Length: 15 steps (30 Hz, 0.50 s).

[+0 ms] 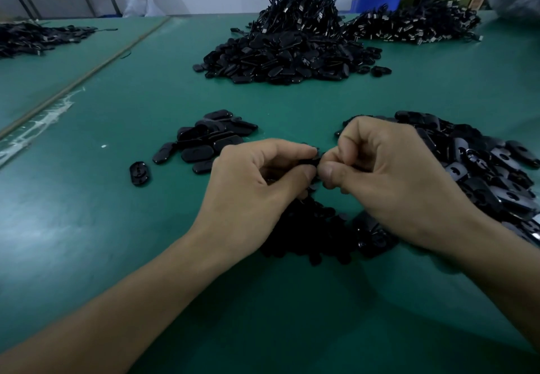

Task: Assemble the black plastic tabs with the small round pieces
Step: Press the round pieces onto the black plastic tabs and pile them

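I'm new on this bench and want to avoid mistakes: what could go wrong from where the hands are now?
1. The left hand and right hand pinch a black piece between them, above the pile of small round pieces; if it slips, it could get lost among them.
2. The tab pile lies close by the right hand; a careless sweep might mix tabs into the round pieces.

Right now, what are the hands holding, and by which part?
The left hand and right hand together pinch a small black piece between their fingertips. The fingers cover most of it, so the exact part gripped cannot be told.
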Motion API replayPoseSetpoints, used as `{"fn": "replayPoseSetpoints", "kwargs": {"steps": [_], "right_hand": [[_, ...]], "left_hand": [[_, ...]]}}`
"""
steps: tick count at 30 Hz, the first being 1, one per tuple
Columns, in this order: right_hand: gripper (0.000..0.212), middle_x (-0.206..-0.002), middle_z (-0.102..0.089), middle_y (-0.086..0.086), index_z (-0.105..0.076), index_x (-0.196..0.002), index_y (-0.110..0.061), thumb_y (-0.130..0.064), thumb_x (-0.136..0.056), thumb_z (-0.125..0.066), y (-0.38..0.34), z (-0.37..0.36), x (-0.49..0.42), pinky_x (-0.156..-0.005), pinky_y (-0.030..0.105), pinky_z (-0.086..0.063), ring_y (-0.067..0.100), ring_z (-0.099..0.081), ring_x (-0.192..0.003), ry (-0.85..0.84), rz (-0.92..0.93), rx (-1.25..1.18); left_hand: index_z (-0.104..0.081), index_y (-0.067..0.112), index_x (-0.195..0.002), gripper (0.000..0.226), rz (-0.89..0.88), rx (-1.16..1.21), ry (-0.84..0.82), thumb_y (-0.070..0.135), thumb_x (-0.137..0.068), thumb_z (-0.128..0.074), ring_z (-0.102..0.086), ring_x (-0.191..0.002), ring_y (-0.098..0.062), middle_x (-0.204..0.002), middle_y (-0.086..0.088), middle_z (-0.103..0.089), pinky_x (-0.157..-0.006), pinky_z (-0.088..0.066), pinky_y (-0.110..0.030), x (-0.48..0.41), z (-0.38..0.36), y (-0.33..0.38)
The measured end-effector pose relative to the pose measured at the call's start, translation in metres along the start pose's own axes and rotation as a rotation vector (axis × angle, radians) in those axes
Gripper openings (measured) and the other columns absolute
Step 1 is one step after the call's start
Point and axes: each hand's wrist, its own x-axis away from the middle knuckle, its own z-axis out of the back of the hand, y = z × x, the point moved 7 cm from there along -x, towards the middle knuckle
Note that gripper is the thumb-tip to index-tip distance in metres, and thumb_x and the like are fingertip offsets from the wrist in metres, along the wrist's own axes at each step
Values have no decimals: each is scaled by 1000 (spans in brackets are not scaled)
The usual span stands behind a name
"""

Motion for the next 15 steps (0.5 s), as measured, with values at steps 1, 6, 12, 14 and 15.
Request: {"fn": "replayPoseSetpoints", "kwargs": {"steps": [1,6,12,14,15], "right_hand": [[33,-77,-72,-5,-50,-70,-29,-12,-85,-74,0,2,0,-68,45,-56,15,-68,-70,6,1,-31],[35,-78,-72,-10,-47,-71,-29,-13,-86,-74,-5,5,0,-68,45,-57,14,-68,-70,72,30,-3],[31,-82,-71,-14,-48,-75,-30,-16,-87,-74,-8,4,2,-64,50,-56,27,-66,-71,108,55,86],[32,-80,-71,-9,-48,-74,-31,-17,-87,-73,-8,5,2,-62,50,-55,26,-66,-70,111,52,98],[32,-78,-70,-6,-47,-74,-31,-17,-86,-73,-8,5,2,-62,50,-55,26,-66,-70,114,52,104]], "left_hand": [[-76,25,-94,25,18,62,1,1,-87,-74,-73,-70,-13,-82,4,-78,-68,-58,-23,0,0,-1],[-74,21,-98,22,68,185,10,1,-89,-71,-74,-73,-13,-83,-1,-78,-70,-57,-19,-3,2,-4],[-74,25,-97,25,33,136,2,2,-86,-72,-74,-77,-10,-86,2,-78,-73,-56,-18,-2,2,-2],[-75,28,-95,23,18,109,3,9,-83,-72,-74,-77,-9,-85,4,-78,-74,-56,-18,-2,2,-1],[-75,28,-95,22,14,97,5,12,-81,-72,-74,-77,-9,-85,5,-78,-74,-56,-18,-2,2,-1]]}}
